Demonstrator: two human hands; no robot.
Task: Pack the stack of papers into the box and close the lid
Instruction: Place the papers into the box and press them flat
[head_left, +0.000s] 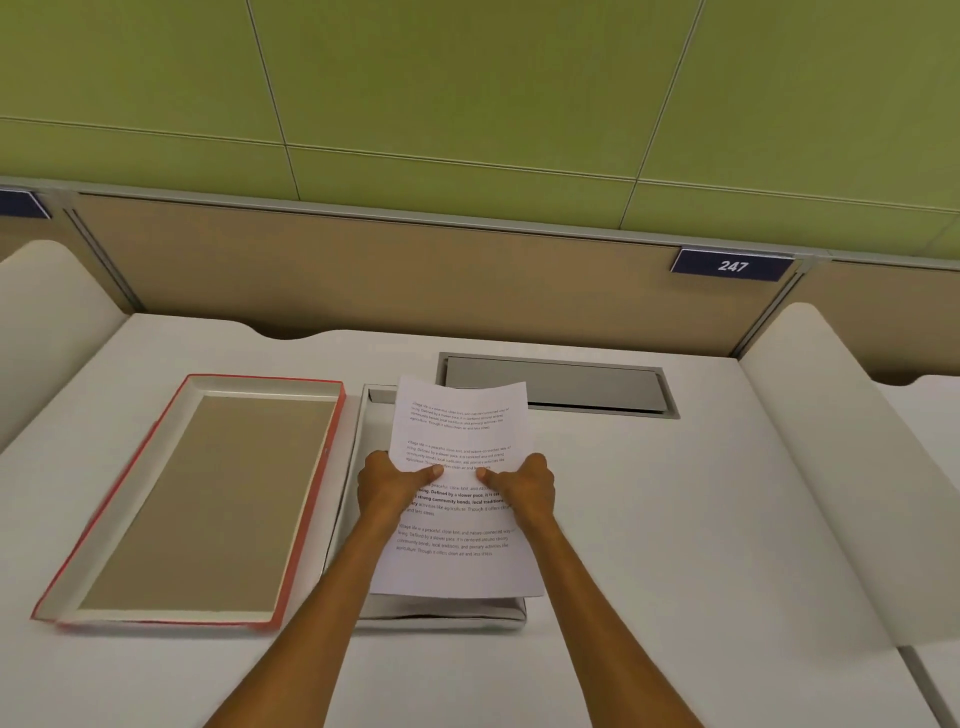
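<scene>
A stack of printed white papers (457, 566) hangs over the open white box (347, 499), covering most of it. My left hand (389, 486) grips the papers' left edge, thumb on top. My right hand (524, 486) grips the right edge the same way. The far end of the sheets curls upward. The box's near wall (441, 613) and its left wall show around the papers. The red-edged lid (208, 499) lies upside down on the desk, left of the box, showing its brown inside.
A white desk (675, 519) carries everything. A grey metal cable hatch (561, 384) sits just behind the box. Curved white dividers (831, 467) stand at both sides, and a brown partition with a blue "247" plate (732, 265) runs behind.
</scene>
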